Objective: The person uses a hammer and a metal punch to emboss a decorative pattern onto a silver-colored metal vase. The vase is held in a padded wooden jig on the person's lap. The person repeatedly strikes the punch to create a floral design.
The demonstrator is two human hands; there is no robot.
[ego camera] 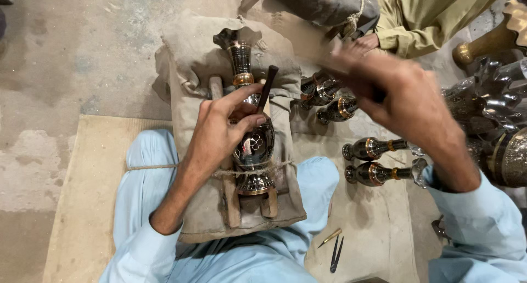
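A dark metal vase (253, 146) with brass bands lies on a cloth-covered padded block (192, 63) across my lap, tied down with string. My left hand (219, 132) rests on the vase's body and holds a thin dark chisel (267, 88) upright against it between thumb and fingers. Raised above and to the right, my right hand (403, 99) is blurred and closed around a dark handle, most of which is hidden by the hand.
Several similar small vases (373, 161) lie on the cloth to the right. Larger engraved metal pieces (502, 124) crowd the right edge. A brass punch (330, 237) and dark dividers (335, 255) lie near my knee. Another person in an olive sleeve (422, 17) sits opposite.
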